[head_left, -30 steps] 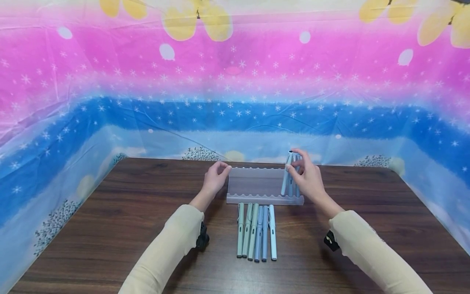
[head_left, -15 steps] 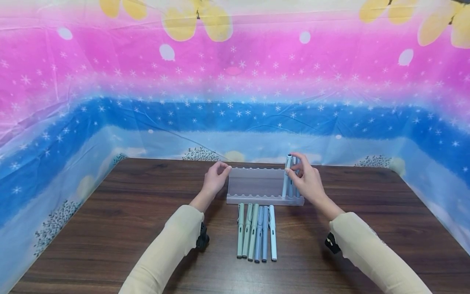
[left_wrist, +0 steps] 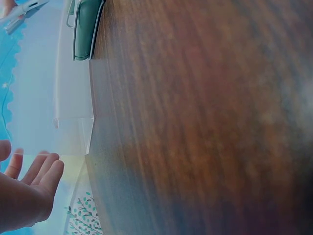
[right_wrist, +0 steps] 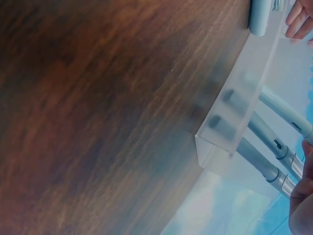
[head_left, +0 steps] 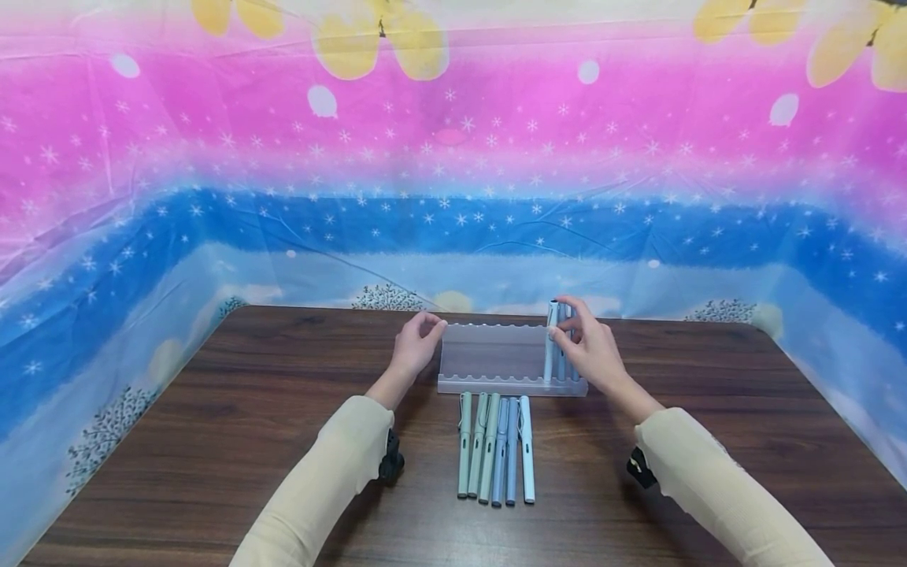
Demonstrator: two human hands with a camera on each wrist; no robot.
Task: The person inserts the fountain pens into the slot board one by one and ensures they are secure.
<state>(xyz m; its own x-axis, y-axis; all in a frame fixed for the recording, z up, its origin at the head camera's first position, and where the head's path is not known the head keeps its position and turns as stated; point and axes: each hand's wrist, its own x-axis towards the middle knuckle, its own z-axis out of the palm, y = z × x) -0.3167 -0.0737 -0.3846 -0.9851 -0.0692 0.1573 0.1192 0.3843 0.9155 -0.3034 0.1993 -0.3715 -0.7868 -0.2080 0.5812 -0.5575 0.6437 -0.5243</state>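
"Which step?"
"Settling a pale pen (head_left: 549,354) in the rack (head_left: 489,350), seemingly; right hand (head_left: 595,346) pinches it, left hand (head_left: 416,342) the rack's corner."
"Next?"
"Probably let go, fetch a loose pen (head_left: 527,457)."

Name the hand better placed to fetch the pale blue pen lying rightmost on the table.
Probably the right hand: it is nearer the lying pen, and its held pen stands in the translucent pen rack. The left hand holds the rack's left end.
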